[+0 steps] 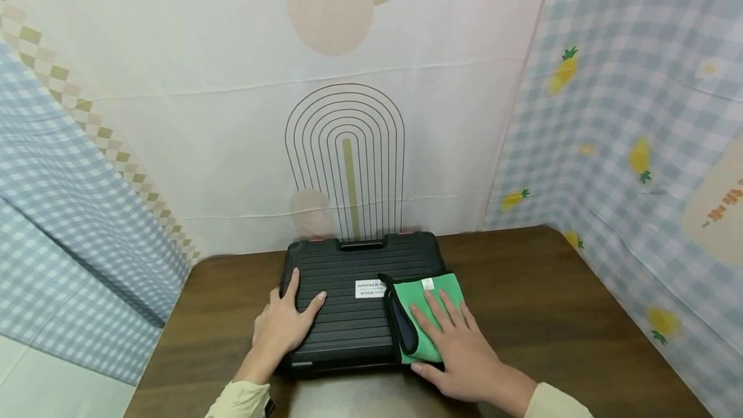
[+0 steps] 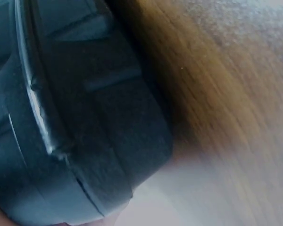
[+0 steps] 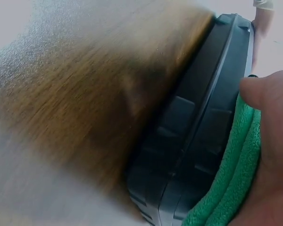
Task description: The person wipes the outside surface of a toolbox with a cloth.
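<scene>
Right hand (image 1: 458,347) flat, fingers spread, pressing green cloth (image 1: 432,318) onto black case (image 1: 348,302) right side, left hand (image 1: 284,328) flat on its left side, case closed, mid tabletop (image 1: 540,302), bare wood either side, patterned sheets (image 1: 232,115) behind.

Head view looks down from above; both wrist views sit close, sharing the case (image 1: 348,302) edge.
</scene>
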Demonstrator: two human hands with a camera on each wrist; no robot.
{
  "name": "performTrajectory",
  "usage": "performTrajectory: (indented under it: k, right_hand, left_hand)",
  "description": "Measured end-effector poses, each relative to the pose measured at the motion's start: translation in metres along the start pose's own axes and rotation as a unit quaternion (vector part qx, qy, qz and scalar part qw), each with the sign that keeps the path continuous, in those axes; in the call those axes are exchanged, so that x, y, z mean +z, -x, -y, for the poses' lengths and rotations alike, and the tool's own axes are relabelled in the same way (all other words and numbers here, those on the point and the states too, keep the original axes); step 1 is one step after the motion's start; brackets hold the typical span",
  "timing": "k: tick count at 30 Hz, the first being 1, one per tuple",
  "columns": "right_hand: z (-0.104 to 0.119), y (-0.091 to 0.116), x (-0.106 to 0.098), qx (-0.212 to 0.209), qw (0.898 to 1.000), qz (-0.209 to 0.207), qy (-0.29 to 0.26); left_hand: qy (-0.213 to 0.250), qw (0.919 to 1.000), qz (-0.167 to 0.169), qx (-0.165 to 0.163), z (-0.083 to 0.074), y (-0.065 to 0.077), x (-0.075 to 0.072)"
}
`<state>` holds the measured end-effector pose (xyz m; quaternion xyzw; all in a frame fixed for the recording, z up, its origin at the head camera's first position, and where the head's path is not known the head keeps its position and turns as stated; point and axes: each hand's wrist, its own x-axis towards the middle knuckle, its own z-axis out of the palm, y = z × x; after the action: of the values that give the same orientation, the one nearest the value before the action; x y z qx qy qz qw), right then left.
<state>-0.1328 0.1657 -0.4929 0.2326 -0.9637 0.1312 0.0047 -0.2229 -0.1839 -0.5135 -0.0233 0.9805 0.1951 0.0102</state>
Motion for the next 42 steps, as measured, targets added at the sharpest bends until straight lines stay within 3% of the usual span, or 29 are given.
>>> performTrajectory:
  k: [8,17,25,35,42]
  right_hand:
    - [0.012,-0.009,0.003,0.011,1.000,0.003,0.022]
    - [0.038,-0.035,0.013,-0.030,0.998,0.041,0.034]
    - [0.062,-0.052,0.021,-0.062,0.997,0.039,0.039]
    - [0.061,-0.056,0.021,-0.047,0.996,0.045,0.053]
    - [0.060,-0.071,0.019,-0.040,0.997,0.048,0.038]
  left_hand:
    - [-0.001,1.0000,-0.002,-0.002,-0.002,0.003,-0.002]
    - [-0.005,0.9999,0.001,-0.009,-0.002,0.009,0.000]
    - [-0.007,0.9999,-0.001,-0.010,-0.002,0.013,0.001]
    - [-0.003,0.9999,-0.014,-0.001,-0.006,0.011,0.002]
    - [-0.003,0.9999,-0.015,-0.005,-0.003,0.009,0.000]
